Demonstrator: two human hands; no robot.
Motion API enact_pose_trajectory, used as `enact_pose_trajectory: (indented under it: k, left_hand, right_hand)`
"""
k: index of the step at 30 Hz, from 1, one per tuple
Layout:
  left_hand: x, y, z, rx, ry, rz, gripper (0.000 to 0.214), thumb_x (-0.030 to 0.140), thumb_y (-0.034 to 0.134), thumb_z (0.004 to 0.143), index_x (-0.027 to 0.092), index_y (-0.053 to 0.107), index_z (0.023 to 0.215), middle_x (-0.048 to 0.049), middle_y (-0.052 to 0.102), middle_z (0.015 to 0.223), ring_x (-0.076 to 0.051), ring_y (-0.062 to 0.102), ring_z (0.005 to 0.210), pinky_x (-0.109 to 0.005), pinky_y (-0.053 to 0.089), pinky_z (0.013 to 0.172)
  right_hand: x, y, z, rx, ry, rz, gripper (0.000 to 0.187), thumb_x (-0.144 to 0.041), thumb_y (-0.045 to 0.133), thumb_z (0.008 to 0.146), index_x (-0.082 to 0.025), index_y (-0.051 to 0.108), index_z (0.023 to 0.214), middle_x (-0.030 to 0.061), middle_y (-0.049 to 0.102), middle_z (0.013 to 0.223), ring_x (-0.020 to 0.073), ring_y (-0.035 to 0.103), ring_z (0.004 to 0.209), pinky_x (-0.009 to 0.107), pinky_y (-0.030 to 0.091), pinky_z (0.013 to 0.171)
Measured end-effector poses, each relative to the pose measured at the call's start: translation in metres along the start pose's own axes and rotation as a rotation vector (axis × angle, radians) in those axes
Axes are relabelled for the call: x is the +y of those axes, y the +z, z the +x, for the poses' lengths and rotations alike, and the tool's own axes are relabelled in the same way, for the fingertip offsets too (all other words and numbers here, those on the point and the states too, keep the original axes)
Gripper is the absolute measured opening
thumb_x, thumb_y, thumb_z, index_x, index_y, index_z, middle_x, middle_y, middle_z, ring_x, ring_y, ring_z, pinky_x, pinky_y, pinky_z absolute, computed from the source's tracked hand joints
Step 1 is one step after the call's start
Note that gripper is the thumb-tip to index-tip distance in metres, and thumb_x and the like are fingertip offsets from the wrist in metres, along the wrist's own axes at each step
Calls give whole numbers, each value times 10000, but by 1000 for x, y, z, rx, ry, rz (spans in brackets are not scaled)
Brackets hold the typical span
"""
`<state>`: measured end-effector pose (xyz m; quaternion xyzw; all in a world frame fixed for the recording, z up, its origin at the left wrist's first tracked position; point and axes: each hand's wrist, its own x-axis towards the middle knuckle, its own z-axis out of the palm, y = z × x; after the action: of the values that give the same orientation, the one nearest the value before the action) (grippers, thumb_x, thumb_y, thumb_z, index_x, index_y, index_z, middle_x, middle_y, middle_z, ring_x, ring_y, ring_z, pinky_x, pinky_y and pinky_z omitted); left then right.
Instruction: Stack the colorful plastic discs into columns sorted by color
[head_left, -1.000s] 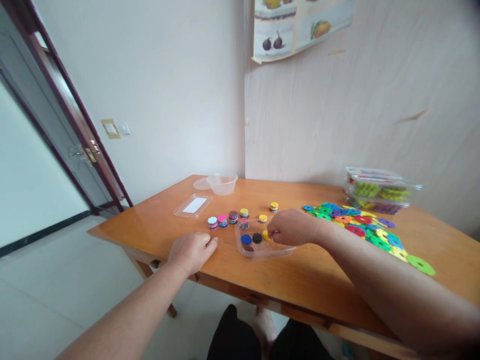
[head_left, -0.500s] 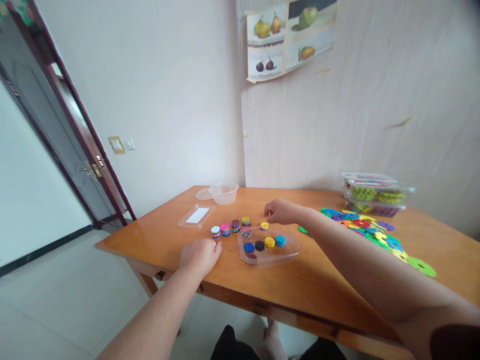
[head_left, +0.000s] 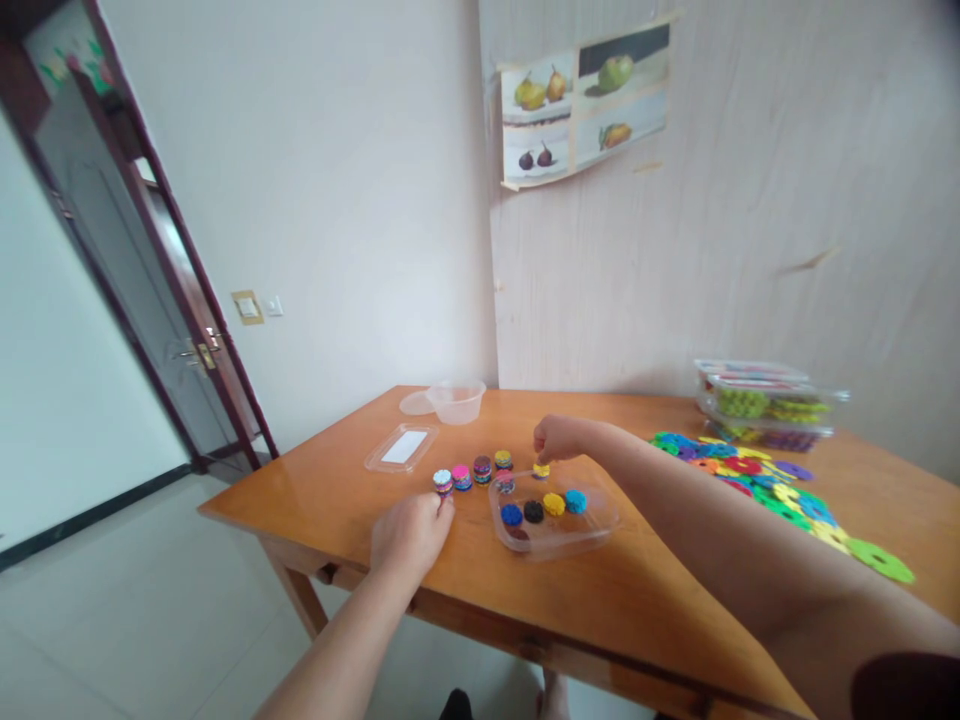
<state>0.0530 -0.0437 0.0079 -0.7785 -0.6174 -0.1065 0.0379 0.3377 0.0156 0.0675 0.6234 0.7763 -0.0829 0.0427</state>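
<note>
My right hand reaches over the clear plastic tray with its fingers pinched just above a small yellow disc stack on the table; whether they touch it I cannot tell. The tray holds blue, black, yellow and teal discs. My left hand rests curled on the wooden table near the front edge, close to a row of small coloured disc stacks. Nothing shows in the left hand.
A clear lid and a small clear bowl lie at the table's far left. Flat colourful discs spread across the right side, with a clear box of more pieces behind them. A fruit poster hangs on the wall; a door stands left.
My right hand left the tray and reached farther back to the yellow stack behind it. A teal disc now shows in the tray. The camera tilted up; my left hand stayed put.
</note>
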Motion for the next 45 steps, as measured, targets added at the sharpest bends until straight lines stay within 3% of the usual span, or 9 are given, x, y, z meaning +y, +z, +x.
enact_pose_trajectory:
  k: [10, 19, 22, 27, 30, 36, 45]
  left_hand:
    - [-2, 7, 1, 30, -21, -13, 559, 547, 266, 937, 237, 704, 783, -101, 733, 835, -241, 673, 798, -302, 298, 560]
    - [-2, 8, 1, 49, -18, -13, 547, 538, 279, 939, 235, 695, 756, -94, 733, 816, -232, 673, 780, -304, 281, 551]
    - [-2, 7, 1, 46, -17, -13, 557, 546, 271, 940, 233, 695, 762, -96, 732, 815, -234, 673, 783, -305, 288, 553]
    - [-1, 5, 1, 19, -20, -20, 569, 568, 265, 935, 231, 698, 784, -100, 730, 832, -239, 669, 794, -302, 323, 572]
    - [-1, 5, 1, 13, -19, -21, 561, 566, 271, 933, 233, 700, 790, -102, 730, 836, -250, 670, 804, -305, 340, 584]
    - [1, 3, 0, 14, -22, -20, 552, 558, 278, 933, 236, 697, 771, -101, 729, 831, -271, 678, 818, -312, 348, 578]
    - [0, 5, 1, 28, -23, -6, 546, 556, 280, 931, 240, 691, 761, -98, 731, 825, -260, 680, 804, -307, 342, 571]
  right_hand:
    - [5, 8, 11, -111, -10, 2, 307, -434, 740, 634, -146, 759, 738, 75, 750, 742, 193, 666, 730, 239, 418, 574]
    - [4, 11, 10, -82, -2, 44, 174, -289, 698, 668, -163, 752, 776, 50, 739, 706, 182, 671, 708, 223, 418, 566]
    - [4, 5, 2, -27, -1, 59, 196, -270, 684, 696, -161, 741, 849, 49, 738, 733, 178, 665, 715, 221, 415, 566]
    - [6, -8, -26, 136, -30, 65, 334, -299, 680, 720, -165, 688, 1026, 78, 722, 1016, 187, 638, 859, 230, 418, 630]
    - [2, -10, -51, 199, -116, 71, 319, -331, 677, 725, -200, 673, 1016, 42, 710, 983, 169, 621, 823, 233, 406, 641]
    - [-15, 0, -89, 189, -204, -16, 297, -323, 656, 725, -235, 680, 1008, 22, 700, 912, 171, 604, 768, 251, 358, 591]
    - [-22, 9, -91, 170, -114, -72, 339, -347, 658, 740, -256, 674, 1066, 28, 707, 929, 193, 625, 810, 260, 334, 586]
